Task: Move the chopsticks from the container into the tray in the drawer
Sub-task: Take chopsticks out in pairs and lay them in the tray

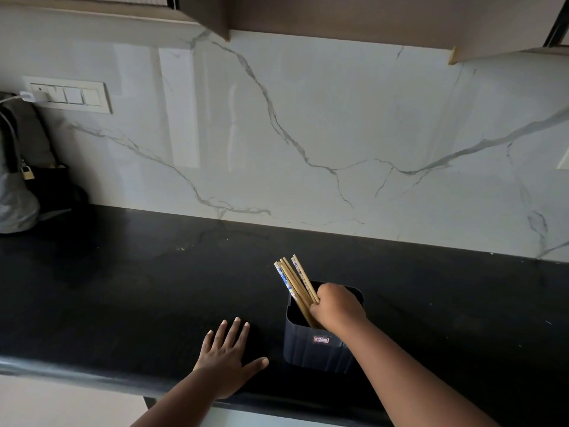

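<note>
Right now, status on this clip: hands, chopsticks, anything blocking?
Right hand grip shut on chopsticks, lower ends inside the container. Left hand flat, open on counter. Drawer and tray out of view. Nothing blocking.

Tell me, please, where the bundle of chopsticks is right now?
In the head view, the chopsticks stand lower centre, in the right hand's grip, lower ends inside the dark container on the black countertop.
</note>
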A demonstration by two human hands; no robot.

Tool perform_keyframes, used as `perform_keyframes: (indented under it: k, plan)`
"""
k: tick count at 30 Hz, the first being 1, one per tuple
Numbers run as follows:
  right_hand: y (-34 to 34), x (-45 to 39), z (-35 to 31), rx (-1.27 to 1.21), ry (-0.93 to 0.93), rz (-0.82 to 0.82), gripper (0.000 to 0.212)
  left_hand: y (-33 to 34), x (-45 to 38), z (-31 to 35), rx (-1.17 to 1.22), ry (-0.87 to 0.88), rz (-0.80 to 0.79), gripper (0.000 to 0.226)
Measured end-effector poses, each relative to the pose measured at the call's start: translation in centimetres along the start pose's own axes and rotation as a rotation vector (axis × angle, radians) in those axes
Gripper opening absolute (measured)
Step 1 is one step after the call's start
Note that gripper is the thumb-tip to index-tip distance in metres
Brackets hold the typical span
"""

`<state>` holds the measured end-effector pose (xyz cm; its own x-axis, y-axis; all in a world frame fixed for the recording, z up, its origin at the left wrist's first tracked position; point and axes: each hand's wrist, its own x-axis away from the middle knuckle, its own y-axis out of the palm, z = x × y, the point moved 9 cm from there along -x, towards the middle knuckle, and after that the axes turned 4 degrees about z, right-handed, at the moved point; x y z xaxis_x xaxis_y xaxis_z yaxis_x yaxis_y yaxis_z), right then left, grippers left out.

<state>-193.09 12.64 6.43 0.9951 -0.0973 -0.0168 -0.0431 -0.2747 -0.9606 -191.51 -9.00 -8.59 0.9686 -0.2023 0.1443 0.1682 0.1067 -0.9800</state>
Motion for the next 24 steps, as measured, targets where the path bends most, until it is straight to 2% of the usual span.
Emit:
perform_keyframes:
  k: [2,5,8,11,12,14,16,18,21,24]
  plan:
    - [-0.7,0.2,0.3,-0.036,-0.003,0.031,0.015,-0.1,0.0,0.1,0.007,0.002,-0.008,0.098]
    - [-3.9,0.5,0.7,-0.177,-0.023,0.137,0.036,0.0,0.1,0.1,0.007,-0.002,-0.028,0.098]
    - [-9.4,0.7,0.9,-0.352,-0.061,0.226,0.027,0.1,0.2,0.2,-0.004,-0.009,-0.085,0.099]
    - [-14.5,1.5,0.4,-0.650,-0.109,0.207,0.009,-2.1,0.2,1.1,-0.002,0.017,-0.096,0.102]
    - [-16.0,1.9,0.1,-0.730,-0.126,0.191,0.006,-4.1,0.2,1.8,0.029,0.045,-0.021,0.100]
    - [-18.0,2.6,-0.6,-0.862,-0.145,0.143,0.004,-10.5,1.1,3.6,0.157,0.166,0.299,0.086]
    - [-18.8,3.3,-1.4,-0.955,-0.148,0.087,0.005,-17.8,3.9,6.1,0.234,0.365,0.665,0.068]
    - [-18.7,4.0,-2.3,-1.013,-0.151,0.041,0.008,-23.4,7.4,9.4,0.188,0.605,0.928,0.052]
    - [-17.9,4.8,-3.7,-1.069,-0.153,0.007,0.013,-27.4,11.1,13.5,-0.030,0.930,1.095,0.038]
    - [-17.3,5.3,-4.7,-1.103,-0.154,-0.001,0.016,-28.6,12.3,14.2,-0.178,1.090,1.138,0.027]
